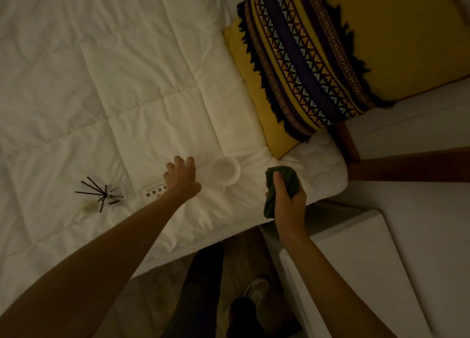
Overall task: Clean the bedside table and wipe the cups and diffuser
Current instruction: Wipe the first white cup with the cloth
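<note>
Head view: the white bench [361, 256] is seen nearest, low on the right, beside the bed [106, 88]. A dark green cloth [279, 182] is gripped in the right hand [286, 200] over the bed's near corner. The left hand [181, 176] is held over the bed with fingers loosely curled, nothing in it. A white cup [225, 169] stands between the hands. The diffuser [108, 195], with black sticks, is placed near the bed's front edge, left. A yellow pillow [343, 58] is seen farthest.
</note>
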A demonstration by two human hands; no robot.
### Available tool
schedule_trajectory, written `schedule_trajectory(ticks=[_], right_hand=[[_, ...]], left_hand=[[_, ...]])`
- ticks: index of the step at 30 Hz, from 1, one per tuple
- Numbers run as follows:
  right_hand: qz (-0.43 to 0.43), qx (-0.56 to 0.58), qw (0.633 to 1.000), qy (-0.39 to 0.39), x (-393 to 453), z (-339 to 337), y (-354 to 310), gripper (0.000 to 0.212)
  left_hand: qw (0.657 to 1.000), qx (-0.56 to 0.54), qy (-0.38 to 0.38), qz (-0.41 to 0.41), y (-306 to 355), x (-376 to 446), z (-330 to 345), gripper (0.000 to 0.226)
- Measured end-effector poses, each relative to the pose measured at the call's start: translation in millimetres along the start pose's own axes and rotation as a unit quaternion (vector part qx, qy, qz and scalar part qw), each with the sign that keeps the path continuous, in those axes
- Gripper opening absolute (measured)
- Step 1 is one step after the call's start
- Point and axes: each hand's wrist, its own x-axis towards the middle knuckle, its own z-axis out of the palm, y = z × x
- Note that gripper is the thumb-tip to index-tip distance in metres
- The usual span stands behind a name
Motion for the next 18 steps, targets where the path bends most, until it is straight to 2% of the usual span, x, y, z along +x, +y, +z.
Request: schedule_trajectory(ticks=[3, 9, 12, 16, 18], right_hand=[[-0.007, -0.002, 1.0, 0.004, -12, -4, 2, 0.034], [-0.034, 0.017, 0.999, -0.01, -42, -3, -39, 0.04], [-0.073, 0.04, 0.996, -0.018, -64, -8, -81, 0.041], [-0.158, 0.077, 0.984, -0.011, -94, -24, -148, 0.034], [-0.191, 0.107, 0.976, -0.01, -110, -41, -186, 0.032]], left_hand=[[0.999, -0.029, -0.01, -0.01, -4, -5, -13, 0.081], [0.984, -0.163, 0.048, 0.044, -6, -43, -85, 0.093], [0.97, -0.213, 0.026, 0.113, 13, -75, -148, 0.095], [0.943, -0.227, 0.039, 0.238, 64, -120, -235, 0.074], [0.924, -0.247, 0.037, 0.289, 92, -149, -276, 0.075]])
